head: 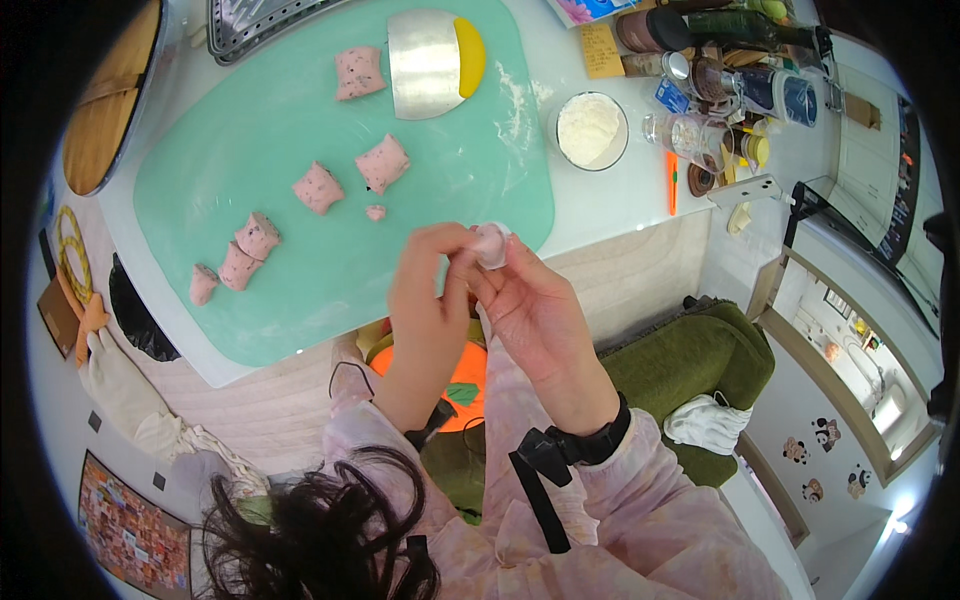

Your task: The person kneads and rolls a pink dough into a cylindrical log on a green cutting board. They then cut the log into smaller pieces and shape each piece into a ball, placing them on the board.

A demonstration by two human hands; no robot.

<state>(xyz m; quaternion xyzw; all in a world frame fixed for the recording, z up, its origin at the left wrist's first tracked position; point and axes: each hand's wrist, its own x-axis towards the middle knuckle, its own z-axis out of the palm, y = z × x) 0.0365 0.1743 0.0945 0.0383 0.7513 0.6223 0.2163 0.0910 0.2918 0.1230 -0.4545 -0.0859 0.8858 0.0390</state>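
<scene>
Both hands meet just past the near edge of the green silicone mat [300, 277]. My left hand [431, 292] pinches one side of a small round of pale pink dough [491, 245], and my right hand [532, 315] holds its other side between thumb and fingers. Speckled pink dough pieces lie on the mat: one [384, 163] and another [318, 187] beyond my hands, a tiny scrap [376, 213] near my left hand, and several at the left, among them the smallest chunk [203, 284]. A further piece [359, 73] sits beside a metal dough scraper [424, 66] with a yellow handle.
A glass bowl of white flour [592, 131] stands right of the mat, near an orange utility knife [672, 184], a phone [744, 191] and crowded jars and bottles [709, 79]. A perforated metal tray [255, 26] lies at the far left. A green sofa [682, 367] is to the right.
</scene>
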